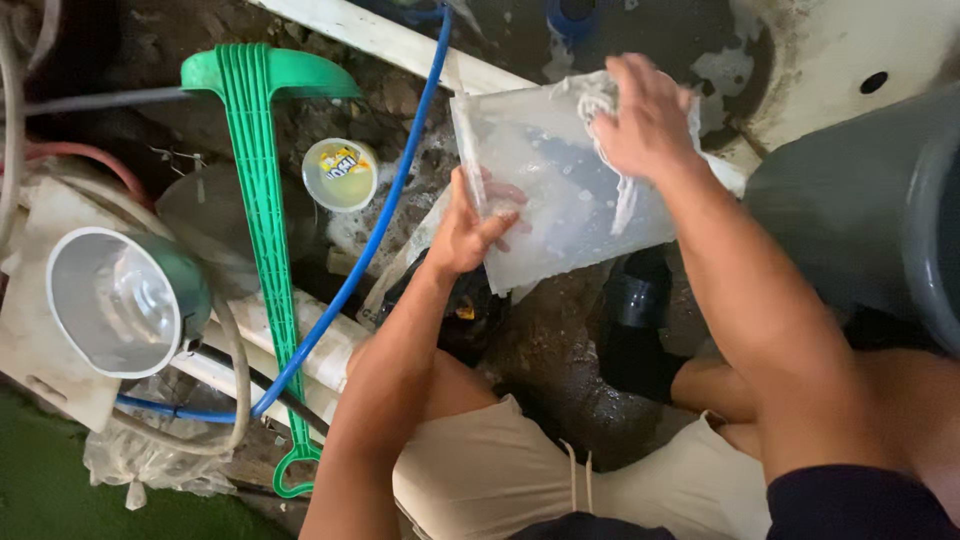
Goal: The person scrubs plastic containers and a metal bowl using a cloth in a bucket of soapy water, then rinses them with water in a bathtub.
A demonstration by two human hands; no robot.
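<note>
While the left hand pinches the left edge of the clear plastic sheet above wet ground, the right hand, fingers closed on a white rag, rubs its upper corner. Firm bracing and overlapping strokes would likely clean best.

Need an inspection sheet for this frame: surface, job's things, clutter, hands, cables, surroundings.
Surface: wet, dirty ground.
Job's things: clear panel, soapy; white cloth on it.
Clutter: green rake, yellow-lidded tub, metal pot, plastic bag.
Hands: left hand grips the panel's edge; right hand presses the cloth to the panel.
Cables: blue hose crosses the white pipe.
Surroundings: grey barrel at right.
</note>
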